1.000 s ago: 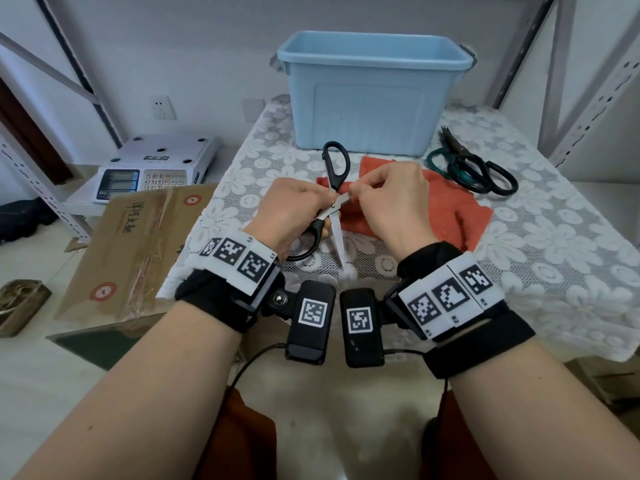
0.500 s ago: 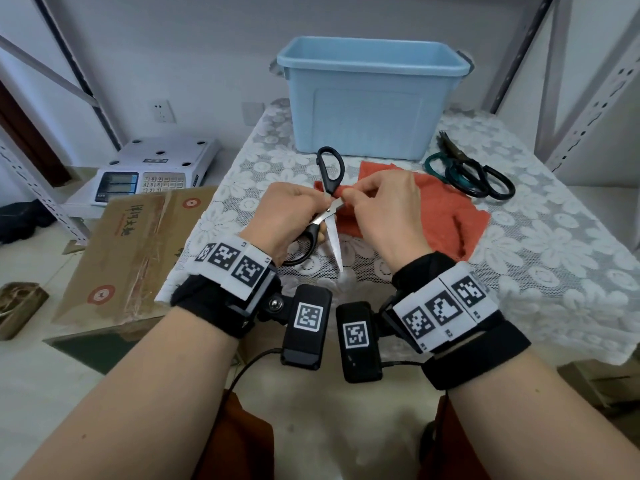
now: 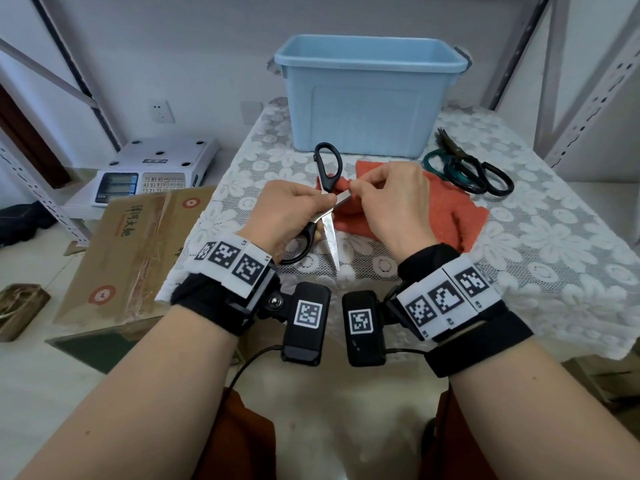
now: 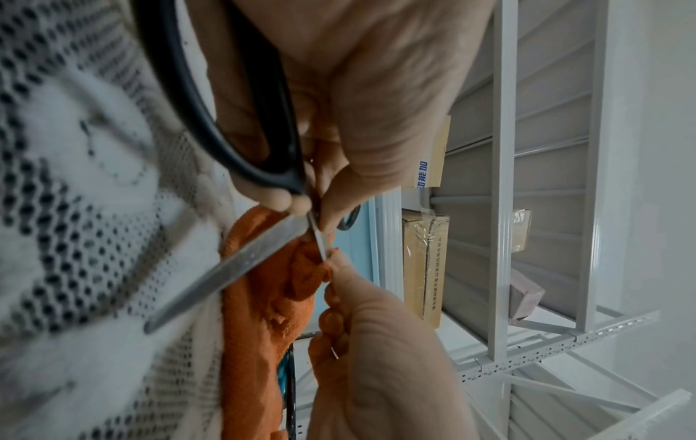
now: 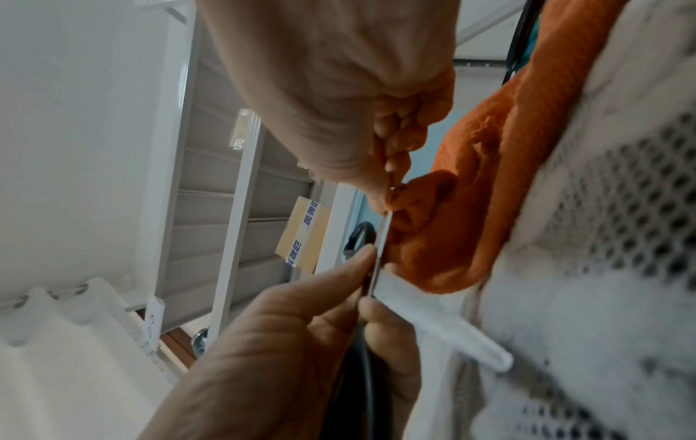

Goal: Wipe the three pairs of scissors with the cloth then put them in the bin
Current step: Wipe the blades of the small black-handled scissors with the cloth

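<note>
Bin: the pale blue rectangular plastic bin [image 3: 367, 95] is seen at the back of the lace-covered table [image 3: 536, 244]; no scissors can be made out inside from this angle.
Cloth: the orange-red terry cloth [image 3: 460, 216] lies flat just in front of the bin, one corner bunched up and lifted to a blade.
Held scissors: the black-handled steel scissors [image 3: 327, 220] are held spread wide open above the cloth, one blade pointed down toward the table edge, the other angled up to the right.
Other pairs: a green-handled pair and a black-handled pair [image 3: 467, 168] are left overlapping to the right of the bin, untouched.
Left hand [image 3: 291, 213]: closed around the scissors near the pivot.
Right hand [image 3: 391, 199]: the cloth corner is pinched over the upper blade.
Change: against a second ago, the cloth pinch has been drawn outward along the blade, away from the pivot.
Meaning: the first pair is judged mid-wipe; nothing is binned yet.
</note>
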